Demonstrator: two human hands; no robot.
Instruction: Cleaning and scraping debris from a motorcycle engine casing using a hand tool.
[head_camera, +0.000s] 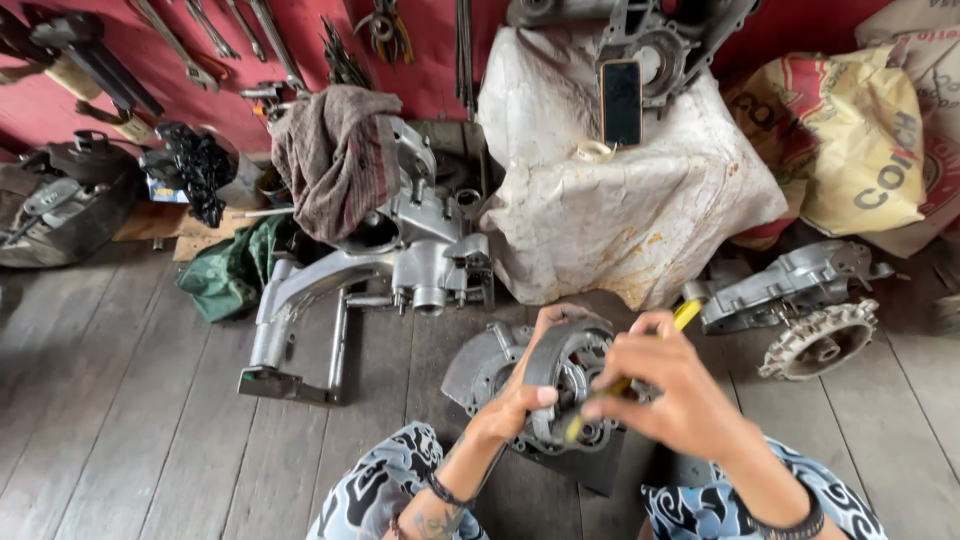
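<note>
A round grey metal engine part (560, 385) rests on a dark block between my knees. My left hand (525, 390) grips a curved dark shoe-shaped piece (553, 350) against the top of that part. My right hand (665, 385) holds a yellow-handled tool (640, 375), its handle sticking up to the right and its tip pointing down into the middle of the part. The two hands are close together over it.
A large silver engine casing (400, 255) with a brownish rag (335, 150) on it lies ahead on the plank floor. A white cloth-covered block (620, 190) carries a phone (621, 100). A casing half and a toothed wheel (820, 340) lie at right; tools hang on the red wall.
</note>
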